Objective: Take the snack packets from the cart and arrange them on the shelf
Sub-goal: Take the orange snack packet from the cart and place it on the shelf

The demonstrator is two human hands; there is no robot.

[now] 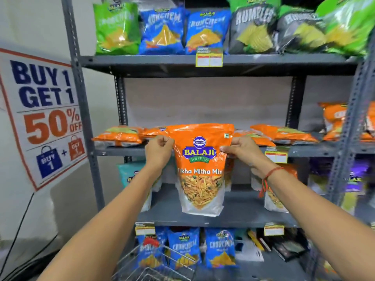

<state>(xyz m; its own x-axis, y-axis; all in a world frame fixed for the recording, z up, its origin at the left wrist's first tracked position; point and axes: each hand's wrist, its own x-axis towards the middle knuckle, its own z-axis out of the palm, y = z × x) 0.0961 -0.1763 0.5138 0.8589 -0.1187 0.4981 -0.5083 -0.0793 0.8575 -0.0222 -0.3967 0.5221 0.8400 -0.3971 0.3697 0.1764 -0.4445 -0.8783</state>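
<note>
Snack packet (200, 169), the orange Balaji one, hangs upright in front of the grey shelf (316, 152), pinched at both top corners. Left hand (159, 149) grips the top left corner, right hand (241, 149) grips the top right corner, so it's held up at the level of the middle shelf board. More orange packets (284, 134) lie flat on that board, both left and right of it. Up top are green and blue chip bags (162, 31). Wire cart (154, 266) sits near, at the bottom. Sale poster (44, 118) is on the left wall.
</note>
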